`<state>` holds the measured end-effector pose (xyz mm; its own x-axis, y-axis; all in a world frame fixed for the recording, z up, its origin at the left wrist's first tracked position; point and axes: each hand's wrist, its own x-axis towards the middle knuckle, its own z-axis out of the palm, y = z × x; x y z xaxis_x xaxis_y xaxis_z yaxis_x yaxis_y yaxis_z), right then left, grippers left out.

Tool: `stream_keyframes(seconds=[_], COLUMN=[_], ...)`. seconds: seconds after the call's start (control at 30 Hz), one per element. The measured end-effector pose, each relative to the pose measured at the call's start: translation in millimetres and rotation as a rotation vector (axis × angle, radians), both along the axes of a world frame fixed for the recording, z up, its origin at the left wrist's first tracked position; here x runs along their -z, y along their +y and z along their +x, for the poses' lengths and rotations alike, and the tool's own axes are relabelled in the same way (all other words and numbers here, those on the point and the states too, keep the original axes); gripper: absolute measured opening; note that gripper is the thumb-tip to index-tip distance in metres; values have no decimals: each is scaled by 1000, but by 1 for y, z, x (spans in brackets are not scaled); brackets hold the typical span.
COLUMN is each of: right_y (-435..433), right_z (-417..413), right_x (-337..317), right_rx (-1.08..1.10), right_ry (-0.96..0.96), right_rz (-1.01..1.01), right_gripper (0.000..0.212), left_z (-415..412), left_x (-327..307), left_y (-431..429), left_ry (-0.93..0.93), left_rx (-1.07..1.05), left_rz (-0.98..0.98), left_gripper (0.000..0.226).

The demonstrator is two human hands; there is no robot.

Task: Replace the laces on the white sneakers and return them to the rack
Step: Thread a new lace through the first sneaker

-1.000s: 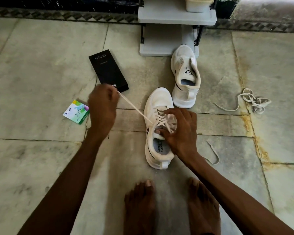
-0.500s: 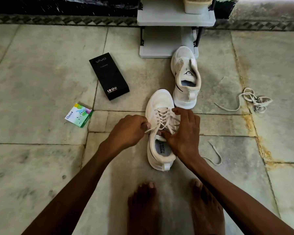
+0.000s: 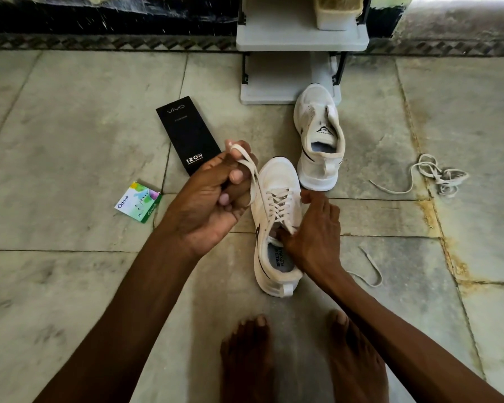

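Observation:
A white sneaker (image 3: 277,181) stands on the stone floor in front of my feet, laced with a pale lace (image 3: 252,170). My left hand (image 3: 213,199) is raised just left of the shoe, palm turned up, and grips the free end of that lace, which loops over my fingers. My right hand (image 3: 314,234) rests on the shoe's right side with the thumb at the tongue opening, holding it down. A second white sneaker (image 3: 320,144) without a lace stands behind it. The grey shoe rack (image 3: 300,39) is at the top.
A black Vivo box (image 3: 188,133) lies left of the shoes, a small green Odonil packet (image 3: 137,202) further left. A bunched loose lace (image 3: 437,174) lies at the right, another lace end (image 3: 371,266) near my right wrist. My bare feet (image 3: 297,359) are below.
My left hand went from pulling the lace far out left, back to the shoe's side, and now has lifted and turned palm up with the lace looped in its fingers. My right hand stayed on the shoe.

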<state>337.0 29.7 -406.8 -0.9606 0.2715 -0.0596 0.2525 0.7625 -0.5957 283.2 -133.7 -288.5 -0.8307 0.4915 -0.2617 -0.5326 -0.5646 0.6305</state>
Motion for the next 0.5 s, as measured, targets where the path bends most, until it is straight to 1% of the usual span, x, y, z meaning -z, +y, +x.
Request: stream_keyframes(seconds=[0.07, 0.1, 0.13, 0.2, 0.23, 0.27, 0.33, 0.4, 0.5], right_y=[1, 1, 3, 7, 10, 13, 18, 22, 25], right_z=[0, 0, 0, 1, 2, 5, 12, 19, 25], right_x=[-1, -3, -5, -13, -18, -22, -28, -29, -29], right_rx=[-1, -9, -22, -39, -41, -45, -73, -105, -106], right_ry=[-16, -29, -37, -22, 7, 43, 87, 52, 15], right_rz=[0, 1, 9, 38, 50, 53, 33, -16, -100], right_gripper=[82, 81, 81, 76, 71, 63, 41, 23, 14], left_z=[0, -2, -4, -7, -8, -7, -2, 7, 21], left_x=[3, 4, 5, 12, 16, 20, 26, 32, 43], left_y=[3, 3, 3, 3, 3, 3, 4, 9, 17], left_ry=[19, 47, 95, 231, 287, 323, 364, 418, 559], left_rx=[-4, -11, -14, -4, 2, 6, 33, 109, 195], left_rz=[-73, -166, -310, -707, -885, -1003, -1103, -1175, -1359], left_gripper=[42, 37, 29, 19, 15, 12, 8, 6, 4])
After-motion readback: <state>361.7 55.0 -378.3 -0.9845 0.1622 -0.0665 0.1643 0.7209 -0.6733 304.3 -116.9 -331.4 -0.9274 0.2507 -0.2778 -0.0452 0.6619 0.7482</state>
